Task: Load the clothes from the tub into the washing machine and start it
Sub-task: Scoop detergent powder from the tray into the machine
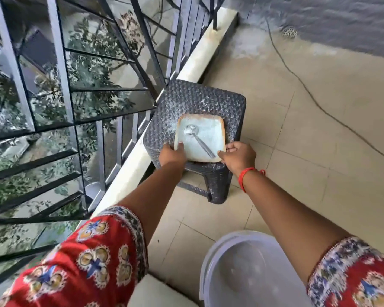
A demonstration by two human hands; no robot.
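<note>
Woven dark grey plastic makes up the one low square stool point(200, 103) standing on the beige tiled floor point(297, 151), pushed against the pale stone kerb point(200, 63) below the dark metal railing point(60, 63). On its seat rests one square pale blue plate with a brownish rim point(205, 138), and in the plate lies one metal spoon point(197, 138), bowl toward the far left, handle pointing to the near right corner. Two hands meet the plate's near edge: the left hand point(172, 155) grips the near left corner with its thumb laid on top of the rim and fingers curled beneath, and the right hand point(239, 156) holds the near right corner, thumb on the rim, fingers curled at the side. One red thread band point(245, 176) circles the right wrist, and both arms wear red patterned sleeves point(93, 262). Nearer the camera, at the bottom, sits one round white plastic tub point(242, 273), partly hidden by the right forearm; no clothes are visible in the part of it that shows. One thin dark cable point(319, 107) trails across the floor toward the grey wall point(319, 18), and one small round floor drain point(289, 32) lies near the wall. The washing machine is out of frame.
</note>
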